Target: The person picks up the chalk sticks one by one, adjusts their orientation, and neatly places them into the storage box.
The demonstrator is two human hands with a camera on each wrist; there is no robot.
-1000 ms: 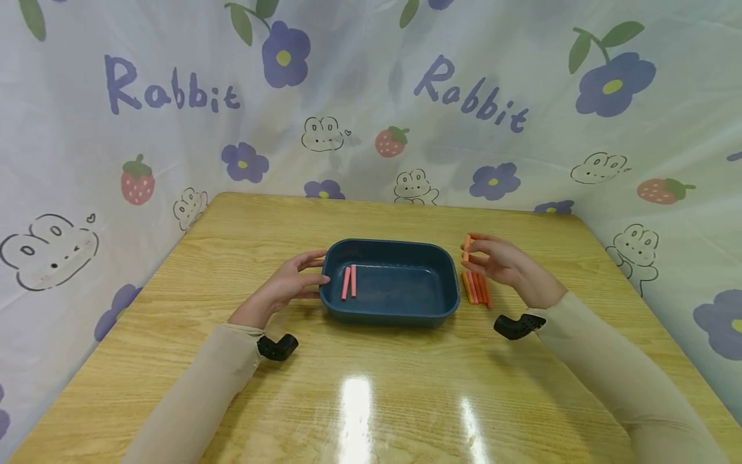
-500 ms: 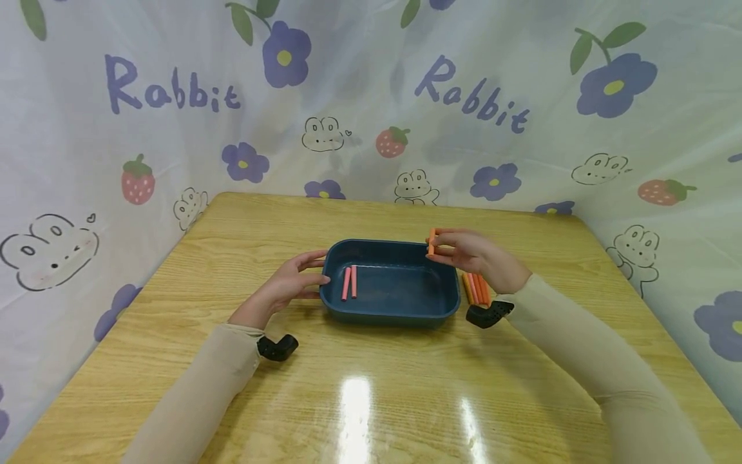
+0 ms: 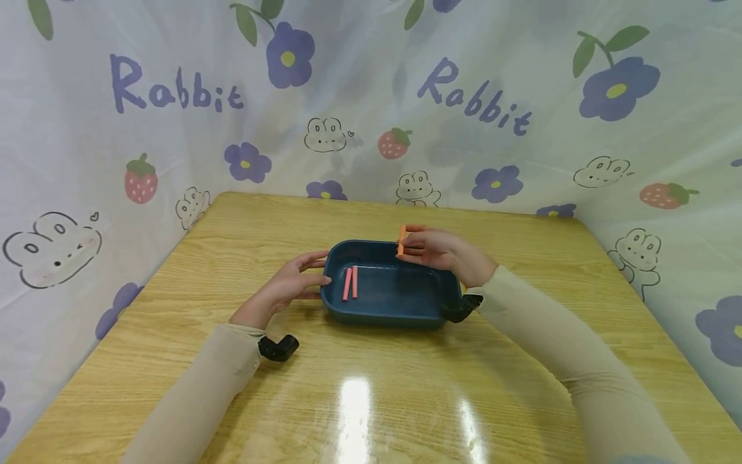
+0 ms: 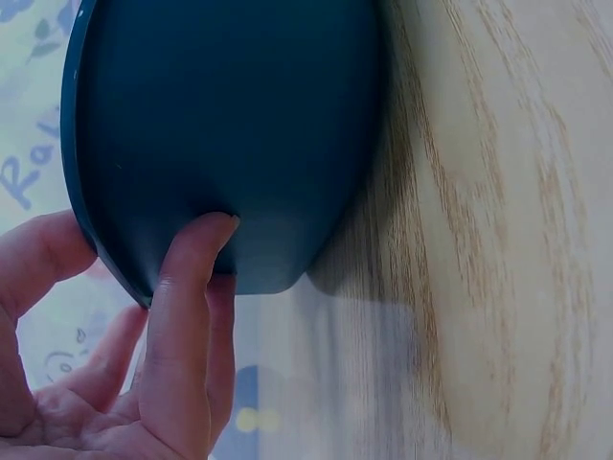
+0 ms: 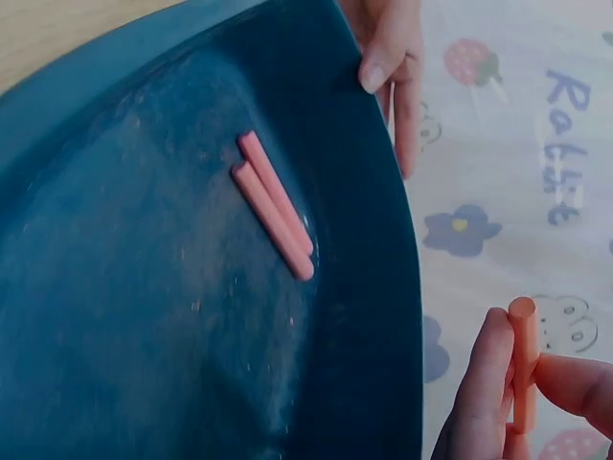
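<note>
A dark blue rectangular tub rests on the wooden table. My left hand grips its left end, thumb over the rim and fingertips against the outer wall. Two pink chalk sticks lie side by side on the tub's floor, near that end. Between thumb and fingers, my right hand pinches an orange chalk stick, held upright above the tub's far rim. The right wrist view shows the orange stick's round flat end.
A yellowish sliver of chalk shows beside the tub's right end; my right wrist hides the rest there. A patterned curtain hangs behind the wooden table. Each wrist wears a black camera mount.
My right hand has carried the orange chalk stick leftward from beside the pile on the right to above the tub's far rim. The left hand and the pink sticks stay put.
</note>
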